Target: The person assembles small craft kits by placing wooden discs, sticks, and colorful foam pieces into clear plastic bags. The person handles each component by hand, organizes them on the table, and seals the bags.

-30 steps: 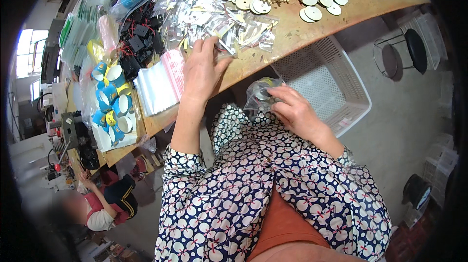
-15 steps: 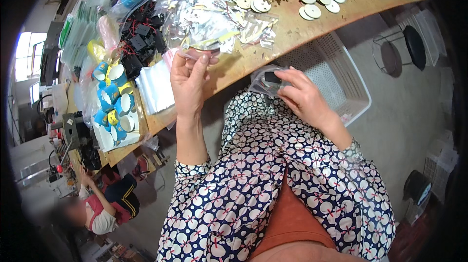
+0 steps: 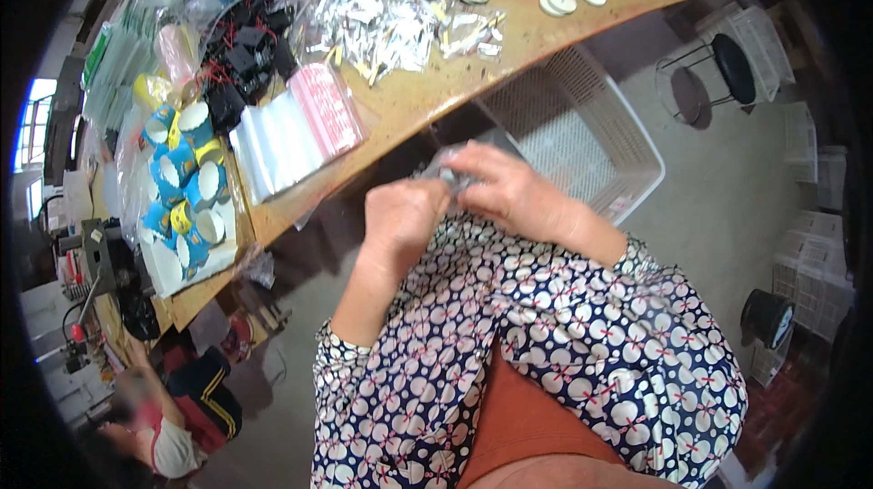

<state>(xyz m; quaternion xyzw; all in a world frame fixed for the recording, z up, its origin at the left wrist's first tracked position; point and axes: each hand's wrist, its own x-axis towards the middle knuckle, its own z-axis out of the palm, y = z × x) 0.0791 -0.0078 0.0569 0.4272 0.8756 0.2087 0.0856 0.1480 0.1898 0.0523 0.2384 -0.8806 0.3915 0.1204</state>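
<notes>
Wooden surface [image 3: 546, 44] runs across the top, loaded with foil packets [image 3: 382, 16], clear bags [image 3: 273, 148], blue paper cups [image 3: 182, 180]. White plastic basket [image 3: 582, 139] sits below its edge. Left hand [image 3: 400, 221] and right hand [image 3: 505, 189] meet over the lap, fingers of both pinching a small clear bag [image 3: 452, 171] between them, beside the basket, off the surface.

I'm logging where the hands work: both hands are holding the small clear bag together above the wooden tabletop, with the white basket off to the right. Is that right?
Not quite. In the head view the left hand and right hand do hold the small clear bag together, but below the edge of the wooden table, over the lap, not above it. The white basket is to the right.
</notes>
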